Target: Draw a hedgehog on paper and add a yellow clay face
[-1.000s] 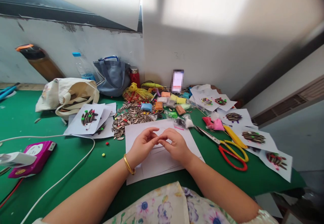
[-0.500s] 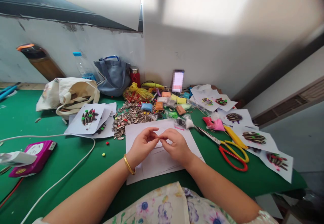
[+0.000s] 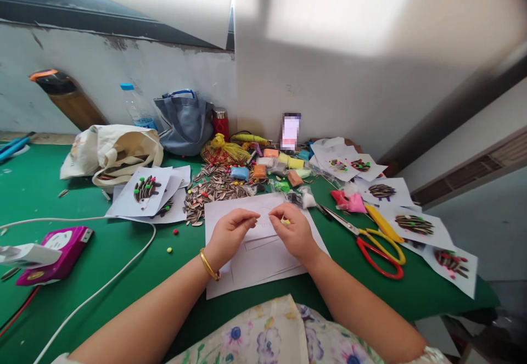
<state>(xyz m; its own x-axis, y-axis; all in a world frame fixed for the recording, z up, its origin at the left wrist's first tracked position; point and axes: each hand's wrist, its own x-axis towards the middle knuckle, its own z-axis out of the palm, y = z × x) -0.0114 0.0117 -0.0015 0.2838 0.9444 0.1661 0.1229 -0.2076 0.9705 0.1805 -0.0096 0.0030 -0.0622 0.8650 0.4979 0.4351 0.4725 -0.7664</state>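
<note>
Above the flat white paper sheets [image 3: 263, 265] on the green table [image 3: 115, 243], the left hand [image 3: 230, 234] and the right hand [image 3: 295, 236] are near each other but apart. The left hand's fingers are pinched together, but I cannot tell if they hold anything. A small yellow lump [image 3: 286, 222] shows at the right hand's bent fingers; I cannot tell if they grip it. A pile of striped brown seeds [image 3: 216, 194] lies near the paper's far left corner.

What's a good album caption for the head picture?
Left hand and right hand over white paper, near seeds and scissors.
</note>
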